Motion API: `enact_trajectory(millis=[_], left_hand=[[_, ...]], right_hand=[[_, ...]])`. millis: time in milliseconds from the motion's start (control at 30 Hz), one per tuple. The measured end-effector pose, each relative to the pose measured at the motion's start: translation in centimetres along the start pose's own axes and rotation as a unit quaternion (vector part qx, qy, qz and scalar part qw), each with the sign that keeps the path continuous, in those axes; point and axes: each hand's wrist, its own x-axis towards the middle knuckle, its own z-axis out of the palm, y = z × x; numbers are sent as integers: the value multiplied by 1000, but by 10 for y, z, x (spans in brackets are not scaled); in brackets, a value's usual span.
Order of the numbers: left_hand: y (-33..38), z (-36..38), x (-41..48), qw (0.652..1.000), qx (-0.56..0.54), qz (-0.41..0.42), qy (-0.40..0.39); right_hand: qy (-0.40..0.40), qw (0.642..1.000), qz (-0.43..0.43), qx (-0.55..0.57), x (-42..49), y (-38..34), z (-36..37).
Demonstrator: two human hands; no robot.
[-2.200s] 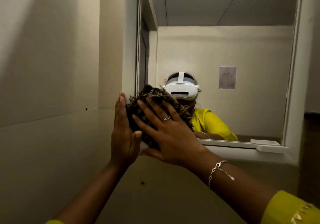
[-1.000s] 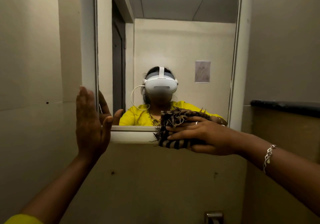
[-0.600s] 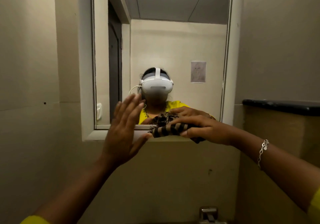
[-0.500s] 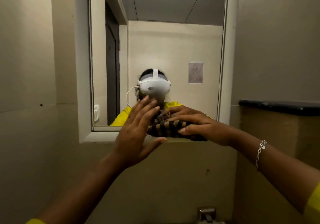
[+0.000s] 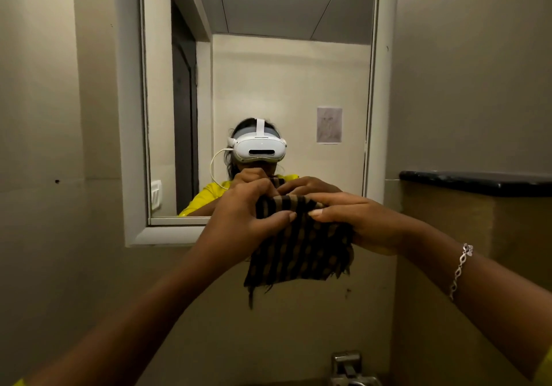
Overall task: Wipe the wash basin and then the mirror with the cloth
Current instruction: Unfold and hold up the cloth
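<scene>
A dark cloth (image 5: 298, 251) with tan stripes and frayed edges hangs unfolded in front of the wall, just below the mirror's bottom edge. My left hand (image 5: 239, 221) grips its top left corner and my right hand (image 5: 358, 221) grips the top right, thumbs nearly meeting. The mirror (image 5: 283, 71) in its pale frame fills the wall ahead and reflects a person in a yellow top with a white headset. The wash basin is out of sight; only the metal tap (image 5: 346, 367) shows at the bottom edge.
A black-topped ledge (image 5: 478, 182) juts from the right wall at hand height. Beige walls close in on the left and right. The mirror frame's lower sill (image 5: 167, 234) sticks out slightly from the wall.
My left hand left the wall beside the mirror and took hold of the cloth. The bunched cloth, earlier pressed at the sill by my right hand, now hangs spread between both hands.
</scene>
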Motion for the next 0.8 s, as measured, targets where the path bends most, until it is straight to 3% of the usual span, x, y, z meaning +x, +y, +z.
enact_trajectory(millis=[333, 533, 667, 800], left_hand=[[40, 27, 10, 994, -106, -5, -24], [70, 39, 37, 986, -110, -25, -122], [100, 55, 66, 978, -106, -59, -167], [126, 74, 95, 968, -172, -103, -148]], right_hand=[[4, 990, 6, -139, -50, -18, -31], [22, 977, 48, -206, -94, -54, -69], [82, 953, 76, -282, -118, -83, -96], [144, 928, 105, -328, -132, -112, -125]])
